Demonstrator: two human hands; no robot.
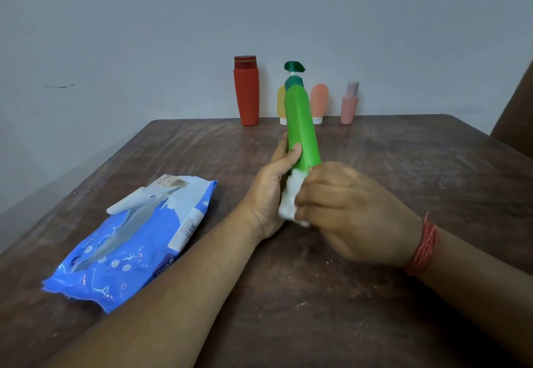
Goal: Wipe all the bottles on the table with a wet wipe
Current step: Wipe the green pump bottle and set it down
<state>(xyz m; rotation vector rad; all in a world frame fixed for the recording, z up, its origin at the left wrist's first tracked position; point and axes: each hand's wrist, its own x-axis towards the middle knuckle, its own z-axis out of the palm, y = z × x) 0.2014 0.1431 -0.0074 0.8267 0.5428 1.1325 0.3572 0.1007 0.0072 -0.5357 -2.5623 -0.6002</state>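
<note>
Green bottle (302, 128) gripped by left hand (269, 191), right hand (352, 214) clutching white wipe (290, 199) at its base

Blue plastic wipes pack (129, 240) is lying at nine o'clock on the brown wooden table (403, 165); four plastic bottles (246, 93) are standing at twelve o'clock behind the tall green pump bottle (302, 125).

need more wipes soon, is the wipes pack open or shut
Open: the wipes pack lies flat with its white flap peeled up off the top.
</note>
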